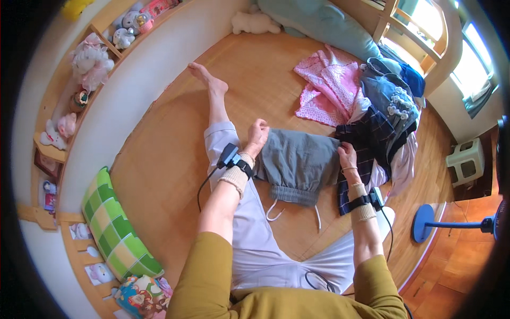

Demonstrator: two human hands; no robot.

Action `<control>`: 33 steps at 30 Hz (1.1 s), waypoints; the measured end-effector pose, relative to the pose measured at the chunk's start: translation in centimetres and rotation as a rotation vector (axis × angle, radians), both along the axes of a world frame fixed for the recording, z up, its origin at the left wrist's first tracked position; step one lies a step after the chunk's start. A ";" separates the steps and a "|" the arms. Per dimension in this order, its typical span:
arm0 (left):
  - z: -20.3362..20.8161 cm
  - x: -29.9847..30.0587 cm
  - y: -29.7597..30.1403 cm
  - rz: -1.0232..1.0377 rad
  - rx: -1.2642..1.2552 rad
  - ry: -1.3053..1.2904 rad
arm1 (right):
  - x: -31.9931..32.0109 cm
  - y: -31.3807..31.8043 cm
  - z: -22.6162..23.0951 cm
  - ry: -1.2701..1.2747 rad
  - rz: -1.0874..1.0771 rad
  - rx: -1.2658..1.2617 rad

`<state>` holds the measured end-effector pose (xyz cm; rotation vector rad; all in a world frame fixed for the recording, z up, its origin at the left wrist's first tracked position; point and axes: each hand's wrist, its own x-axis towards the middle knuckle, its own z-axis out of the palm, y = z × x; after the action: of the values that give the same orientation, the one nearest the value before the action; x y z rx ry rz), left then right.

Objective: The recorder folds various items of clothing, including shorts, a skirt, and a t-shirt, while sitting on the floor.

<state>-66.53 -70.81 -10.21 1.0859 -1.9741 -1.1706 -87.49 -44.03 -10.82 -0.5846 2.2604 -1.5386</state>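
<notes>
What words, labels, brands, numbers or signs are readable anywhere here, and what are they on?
No readable text anywhere.
Grey fabric drawstring garment, held by the left hand and right hand: no lettering visible.
Pink rectangular item at the top left: any print is too small and blurred.
Black boxy device on the left wrist: any marking is too small to read.

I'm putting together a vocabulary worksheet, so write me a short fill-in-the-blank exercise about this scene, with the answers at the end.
1. The left hand holds the gray garment by its left edge, the right hand by its ____ edge.
2. The garment's drawstring is ____.
3. The checked pillow is mostly ____.
4. The patterned cloth beside the clothes pile is mainly ____.

Missing words: right; white; green; pink.
</notes>
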 end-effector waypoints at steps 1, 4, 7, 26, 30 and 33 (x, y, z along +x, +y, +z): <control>-0.8 0.4 -0.3 0.015 0.001 -0.006 | 0.7 -0.3 0.3 -0.006 0.015 0.001; -0.5 0.7 0.3 0.213 -0.099 -0.190 | 2.2 0.6 1.4 0.621 -0.002 0.213; -1.5 4.4 -0.9 0.218 -0.080 -0.245 | 7.1 -0.1 5.8 0.791 0.117 0.251; 0.3 2.5 0.6 -0.123 0.271 -0.326 | 7.9 -2.5 -0.1 0.813 0.326 0.591; 0.3 2.4 0.4 -0.087 0.106 -0.532 | 8.3 -2.6 0.0 0.812 0.342 0.580; -0.8 2.8 1.3 -0.062 -0.163 -0.490 | 8.3 -2.8 -0.1 0.832 0.346 0.533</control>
<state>-63.72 -69.54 -11.03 1.3238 -2.4377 -0.8037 -79.17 -46.81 -10.88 -1.5379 2.7532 -0.5002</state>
